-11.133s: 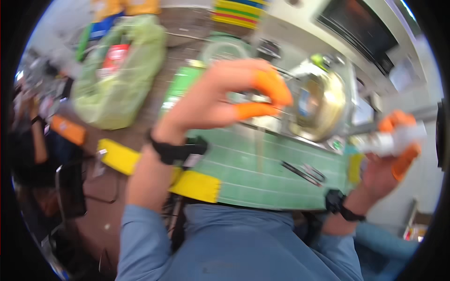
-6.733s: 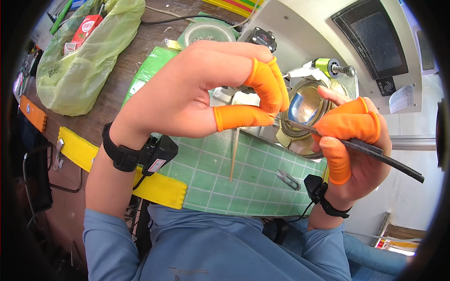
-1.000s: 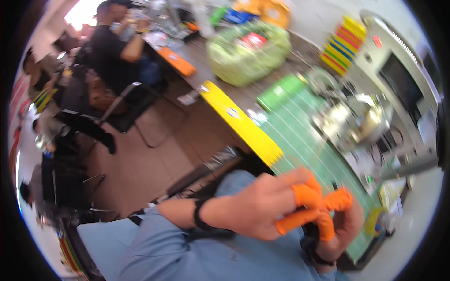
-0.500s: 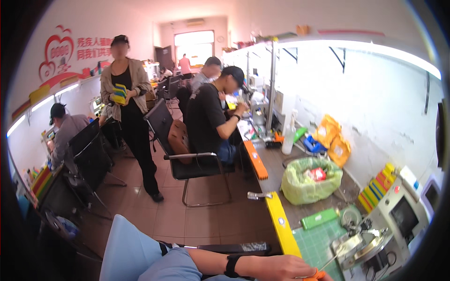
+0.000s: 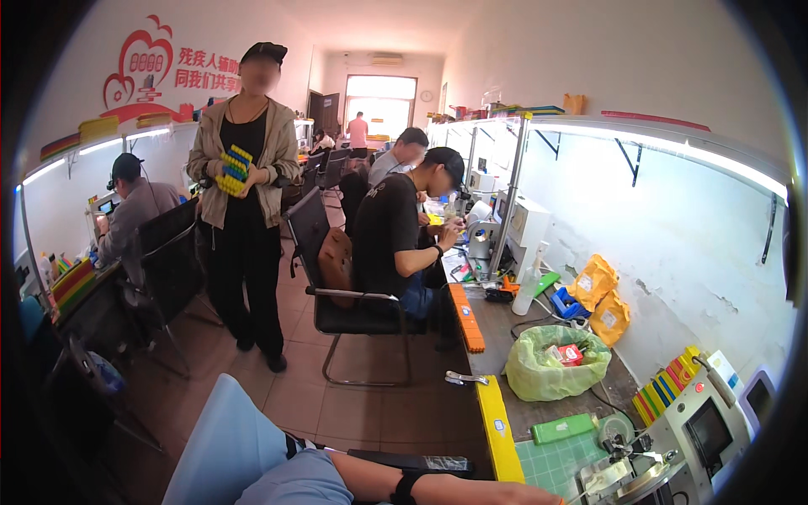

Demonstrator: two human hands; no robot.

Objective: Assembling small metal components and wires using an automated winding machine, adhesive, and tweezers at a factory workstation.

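Observation:
My left hand [image 5: 513,492] shows only in part at the lower edge, its fingers cut off by the frame. A black band [image 5: 406,485] circles its wrist, below a light blue sleeve [image 5: 295,480]. Beyond its fingers a thin shaft [image 5: 577,497] juts out, part of a slim orange-handled tool; the handle is almost wholly out of frame. The hand lies just below the end of a yellow strip [image 5: 500,429] along the bench edge, beside a green cutting mat [image 5: 551,463]. A bench machine with a dark screen [image 5: 709,433] stands right of the mat. My right hand is out of view.
A green block [image 5: 562,428] lies on the mat. Behind it stand a bag-lined bin [image 5: 560,370], a spray bottle [image 5: 528,290] and stacked coloured blocks [image 5: 669,387]. An orange strip [image 5: 465,317] edges the bench. One person [image 5: 248,168] stands holding blocks; another [image 5: 391,219] works seated.
The view has shifted, and my left hand sits lower, its fingers and the orange handle now mostly out of frame. The standing person has come nearer and holds the coloured blocks differently.

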